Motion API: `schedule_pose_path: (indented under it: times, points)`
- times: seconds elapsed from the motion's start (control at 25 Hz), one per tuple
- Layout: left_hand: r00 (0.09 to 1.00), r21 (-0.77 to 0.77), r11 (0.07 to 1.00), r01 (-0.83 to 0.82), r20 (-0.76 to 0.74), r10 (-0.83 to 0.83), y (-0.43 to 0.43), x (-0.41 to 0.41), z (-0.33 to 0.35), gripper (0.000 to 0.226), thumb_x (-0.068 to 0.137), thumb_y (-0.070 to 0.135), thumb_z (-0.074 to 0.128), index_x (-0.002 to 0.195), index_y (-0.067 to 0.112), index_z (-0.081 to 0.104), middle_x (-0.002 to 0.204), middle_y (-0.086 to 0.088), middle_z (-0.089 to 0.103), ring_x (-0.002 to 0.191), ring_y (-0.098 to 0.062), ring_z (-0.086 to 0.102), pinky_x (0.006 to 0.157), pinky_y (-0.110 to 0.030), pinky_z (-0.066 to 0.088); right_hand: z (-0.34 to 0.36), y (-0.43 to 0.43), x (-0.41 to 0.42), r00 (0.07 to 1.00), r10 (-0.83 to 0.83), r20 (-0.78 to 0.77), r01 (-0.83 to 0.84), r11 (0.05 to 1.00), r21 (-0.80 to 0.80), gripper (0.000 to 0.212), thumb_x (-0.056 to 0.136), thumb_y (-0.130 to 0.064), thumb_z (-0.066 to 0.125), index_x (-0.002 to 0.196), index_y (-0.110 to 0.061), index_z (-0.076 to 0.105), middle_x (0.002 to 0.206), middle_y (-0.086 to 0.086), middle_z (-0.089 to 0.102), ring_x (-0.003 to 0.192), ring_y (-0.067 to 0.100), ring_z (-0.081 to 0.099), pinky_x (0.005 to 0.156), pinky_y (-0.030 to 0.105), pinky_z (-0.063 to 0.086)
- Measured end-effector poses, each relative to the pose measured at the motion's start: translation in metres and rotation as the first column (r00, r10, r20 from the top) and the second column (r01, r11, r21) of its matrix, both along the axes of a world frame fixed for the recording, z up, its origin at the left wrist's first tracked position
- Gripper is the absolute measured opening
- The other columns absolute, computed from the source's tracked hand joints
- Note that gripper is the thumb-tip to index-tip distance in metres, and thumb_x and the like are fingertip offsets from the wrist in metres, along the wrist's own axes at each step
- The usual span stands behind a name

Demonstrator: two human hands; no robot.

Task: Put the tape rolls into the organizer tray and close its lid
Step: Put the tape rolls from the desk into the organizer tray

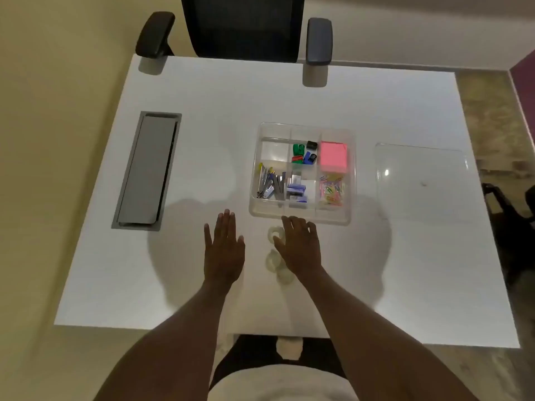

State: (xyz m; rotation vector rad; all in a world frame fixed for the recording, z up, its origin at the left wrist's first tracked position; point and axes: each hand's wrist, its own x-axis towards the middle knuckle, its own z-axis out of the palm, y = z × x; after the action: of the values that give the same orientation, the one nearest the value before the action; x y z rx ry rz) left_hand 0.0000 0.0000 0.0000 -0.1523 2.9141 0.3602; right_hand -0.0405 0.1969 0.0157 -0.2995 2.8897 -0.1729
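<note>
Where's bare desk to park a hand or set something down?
Bare: between cable hatch and organizer tray; far strip up to the chair; near-right corner below the lid. Crowded: just below the tray, where tape rolls sit between left hand and right hand.

White table [202, 117], seen from above. Clear organizer tray [302, 215], lid off, held a pink note pad [333, 156], coloured clips [301, 153], staplers [267, 183] and paper clips [332, 188]. Clear lid [419, 180] lay flat, well apart to the tray's right. 3 clear tape rolls [272, 260] sat near the tray's near edge. Left hand [223, 250] hovered flat, fingers spread; right hand [299, 247] was over the rolls, fingers curled, empty. Grey cable hatch [147, 169] at left; black chair [243, 27] beyond.
</note>
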Motion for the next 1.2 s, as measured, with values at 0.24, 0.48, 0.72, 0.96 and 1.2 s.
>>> schedule_pose_path:
  times: [0.24,0.48,0.72,0.96,1.2]
  points:
    - [0.998,0.044,0.997,0.060,0.028,-0.061,-0.002,-0.046,-0.033,0.063,0.113,0.031,0.033,0.169,0.010,0.017,0.178,-0.008,0.013,0.167,-0.026,0.009,0.136,-0.055,0.005,-0.028,-0.010,-0.002,1.000,0.000,0.023,0.000,1.000,-0.010,0.051,0.093,-0.047,0.058,0.133,-0.015,0.056,0.125,0.004,0.065,0.115,0.024,0.060,0.103,0.040,0.045]
    - [0.998,0.082,0.994,0.066,0.002,-0.066,0.000,-0.066,-0.057,0.062,0.112,0.028,0.035,0.169,0.009,0.019,0.178,-0.009,0.013,0.167,-0.026,0.008,0.135,-0.057,0.009,-0.041,-0.010,-0.004,1.000,0.026,-0.010,-0.027,0.999,-0.038,0.046,0.093,-0.046,0.060,0.127,-0.016,0.059,0.123,0.004,0.066,0.111,0.023,0.062,0.100,0.040,0.048]
    - [0.995,0.039,0.999,0.038,-0.088,-0.034,0.001,-0.063,-0.074,0.061,0.111,0.037,0.037,0.167,0.014,0.029,0.177,-0.006,0.023,0.166,-0.025,0.017,0.135,-0.056,0.012,-0.029,-0.010,-0.027,0.987,-0.006,-0.163,-0.036,0.967,-0.253,0.056,0.088,-0.050,0.070,0.131,-0.017,0.059,0.129,0.004,0.067,0.118,0.023,0.062,0.105,0.040,0.049]
    - [0.989,0.056,0.998,0.021,-0.145,-0.013,-0.002,-0.062,-0.083,0.062,0.108,0.036,0.040,0.166,0.014,0.031,0.176,-0.004,0.024,0.166,-0.020,0.016,0.135,-0.053,0.013,0.011,-0.027,-0.130,0.971,-0.102,-0.218,0.007,0.917,-0.398,0.053,0.088,-0.033,0.073,0.134,-0.014,0.054,0.131,0.009,0.059,0.121,0.021,0.052,0.106,0.033,0.044]
    - [0.991,0.074,0.997,0.009,-0.132,0.001,-0.003,-0.062,-0.093,0.065,0.107,0.041,0.033,0.168,0.020,0.024,0.178,0.000,0.019,0.167,-0.016,0.011,0.135,-0.054,0.013,0.025,-0.042,-0.232,0.995,-0.083,-0.049,0.064,0.949,-0.310,0.050,0.089,-0.016,0.070,0.135,-0.009,0.053,0.130,0.013,0.051,0.119,0.027,0.050,0.097,0.037,0.051]
